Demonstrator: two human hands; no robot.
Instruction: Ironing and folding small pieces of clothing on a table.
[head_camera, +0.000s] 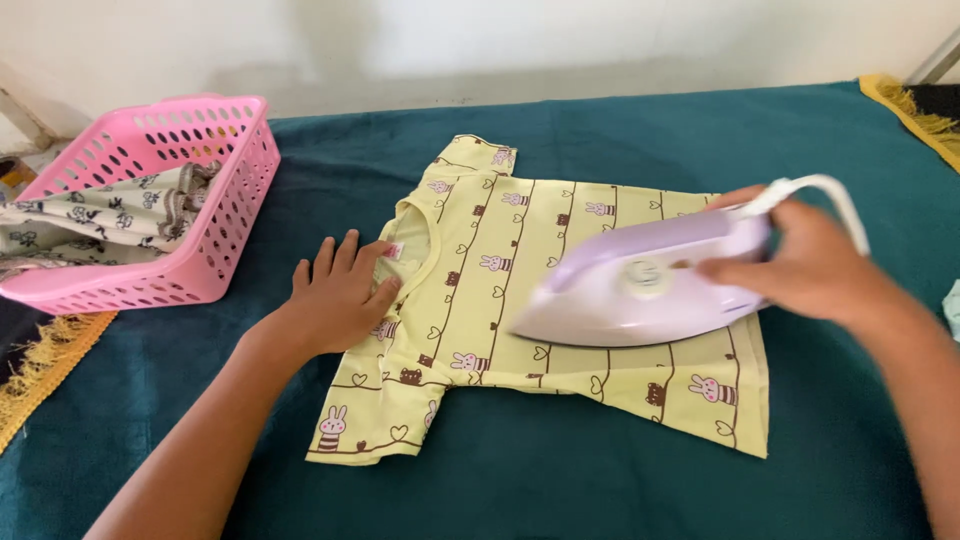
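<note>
Single head-worn view, no second view to compare. Looks forward and steeply down from above the near edge of the table (600, 480), covered in dark teal cloth. Close range: both forearms enter from the bottom corners. Yellow child's shirt (500, 300) sits near frame centre. Far edge of table meets a pale wall (480, 40) along the top. Pink basket (200, 200) at upper left, partly cropped.

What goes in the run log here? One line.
left hand: flat on shirt collar | right hand: gripping iron | iron: on yellow shirt | pink basket: left
</note>
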